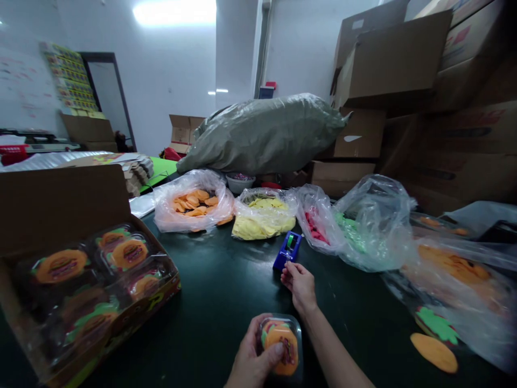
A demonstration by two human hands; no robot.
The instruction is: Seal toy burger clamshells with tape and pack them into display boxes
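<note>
My left hand grips a small clear plastic box near the front edge of the view. Inside the box lies a burger-shaped piece, orange with a printed burger picture, and my thumb rests over it. Ahead and slightly right, a blue tape dispenser with a green core stands on the dark table. My right hand is at its near end with thumb and fingers pinched together. Any strip of tape between those fingertips is too small to make out clearly.
An open carton of packed burger pieces stands left. Across the back lie plastic bags of orange pieces, yellow sheets, red pieces and green pieces. A loose orange piece lies right. Cardboard boxes are stacked behind.
</note>
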